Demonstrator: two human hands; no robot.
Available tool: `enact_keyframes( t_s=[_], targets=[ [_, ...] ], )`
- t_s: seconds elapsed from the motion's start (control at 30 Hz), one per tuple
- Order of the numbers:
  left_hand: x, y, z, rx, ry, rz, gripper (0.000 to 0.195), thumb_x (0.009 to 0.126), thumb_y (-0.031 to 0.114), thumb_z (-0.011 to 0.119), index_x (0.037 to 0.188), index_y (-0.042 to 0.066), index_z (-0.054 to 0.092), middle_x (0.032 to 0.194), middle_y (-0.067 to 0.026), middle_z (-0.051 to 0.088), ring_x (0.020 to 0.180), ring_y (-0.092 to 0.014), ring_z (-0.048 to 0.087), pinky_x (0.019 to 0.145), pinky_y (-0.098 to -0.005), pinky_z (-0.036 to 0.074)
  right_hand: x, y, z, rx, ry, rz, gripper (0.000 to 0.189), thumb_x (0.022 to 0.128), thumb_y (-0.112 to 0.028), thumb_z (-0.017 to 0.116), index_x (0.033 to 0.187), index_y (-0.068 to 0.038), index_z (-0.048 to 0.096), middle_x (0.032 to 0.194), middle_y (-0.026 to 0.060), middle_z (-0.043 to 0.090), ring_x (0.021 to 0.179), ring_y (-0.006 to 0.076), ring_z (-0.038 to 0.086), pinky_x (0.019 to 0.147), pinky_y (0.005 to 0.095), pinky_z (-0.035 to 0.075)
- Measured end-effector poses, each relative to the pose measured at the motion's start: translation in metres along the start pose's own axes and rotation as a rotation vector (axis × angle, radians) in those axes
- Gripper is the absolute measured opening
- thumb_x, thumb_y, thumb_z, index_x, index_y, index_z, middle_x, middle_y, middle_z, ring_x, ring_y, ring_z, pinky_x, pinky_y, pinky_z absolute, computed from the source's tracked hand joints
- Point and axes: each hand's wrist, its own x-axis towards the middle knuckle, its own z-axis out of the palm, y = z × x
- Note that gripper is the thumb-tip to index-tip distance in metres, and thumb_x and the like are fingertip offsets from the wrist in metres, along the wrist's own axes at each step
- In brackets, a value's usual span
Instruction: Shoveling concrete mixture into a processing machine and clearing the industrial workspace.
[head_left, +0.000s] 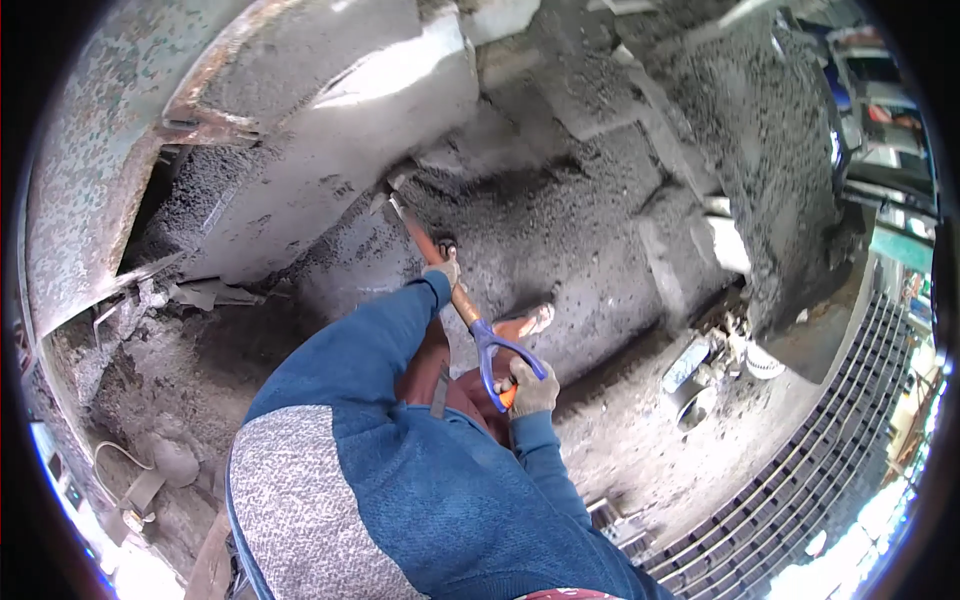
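Observation:
A long-handled shovel with a reddish-brown shaft (425, 244) slants across the middle of the head view. My gloved left hand (448, 271) is wrapped around the shaft partway down. At the upper end, my gloved right hand (535, 388) grips the blue D-shaped handle (484, 352), which has an orange crossbar. The far end of the shaft reaches dark grey granular material (465, 184) beside a smooth grey slanted panel (300, 195). I cannot make out the blade there. Both my feet, in open footwear, stand on the grey floor, one foot (538, 319) right of the shaft.
Rust-edged metal plating (90, 180) rises at the left. A mound of wet-looking grey material (750, 135) lies at the upper right. An open cylindrical container (694, 405) sits among clutter at the right, near rows of dark stacked blocks (810, 450). Broken debris (210, 292) lies at the left.

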Motion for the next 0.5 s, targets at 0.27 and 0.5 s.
enact_keyframes(
  t_s=[0.27, 0.5],
  targets=[
    [0.009, -0.053, 0.114, 2.095, -0.162, 0.837, 0.030, 0.082, 0.031, 0.055, 0.085, 0.004, 0.068, 0.080, -0.0182, 0.065, 0.079, -0.031, 0.064, 0.069, -0.0412, 0.050, 0.020, -0.014, -0.098, 0.094, 0.122, 0.007, 0.024, 0.076, -0.003, 0.069, 0.094, 0.003, 0.054, 0.064, 0.0051, 0.055, 0.043, 0.0135, 0.052, 0.041, 0.0290, 0.049],
    [0.018, -0.169, 0.202, 1.514, -0.150, 0.772, 0.028, 0.085, 0.026, 0.051, 0.081, 0.002, 0.065, 0.073, -0.0178, 0.064, 0.073, -0.034, 0.063, 0.065, -0.0447, 0.051, 0.005, -0.015, -0.232, -0.096, 0.064, -0.146, 0.019, 0.077, -0.007, 0.067, 0.091, 0.004, 0.060, 0.073, 0.0068, 0.060, 0.056, 0.0117, 0.056, 0.050, 0.0257, 0.047]
  ],
)
